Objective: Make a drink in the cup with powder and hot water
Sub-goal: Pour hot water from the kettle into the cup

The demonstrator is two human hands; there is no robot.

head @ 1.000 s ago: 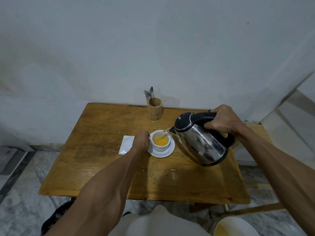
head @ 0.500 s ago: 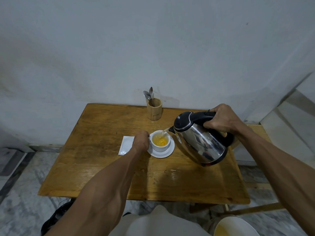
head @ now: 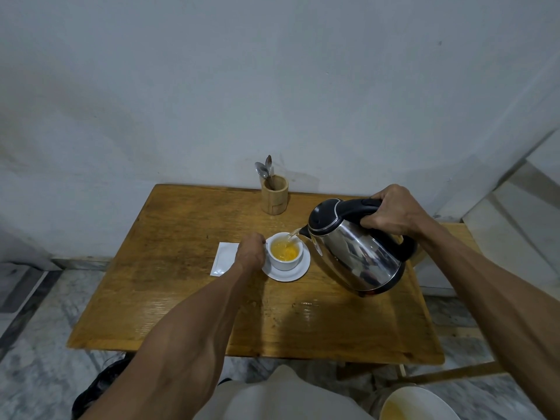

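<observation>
A white cup [head: 286,261] holding yellow-orange liquid stands on a white saucer [head: 295,273] near the middle of the wooden table [head: 181,298]. My left hand [head: 251,251] is closed against the cup's left side, hiding its handle. My right hand [head: 394,212] grips the black handle of a steel kettle [head: 354,253], which is tilted left with its spout over the cup's rim. A thin stream of water runs from the spout into the cup. A flat white powder sachet [head: 223,258] lies just left of my left hand.
A wooden holder [head: 275,195] with two spoons stands at the table's back edge by the wall. A small puddle [head: 306,307] shines on the table in front of the saucer. A white bucket [head: 419,403] with yellowish liquid sits on the floor at lower right.
The kettle and my right hand have shifted slightly while the pour goes on. The liquid in the cup looks a little higher. My left hand stays at the cup.
</observation>
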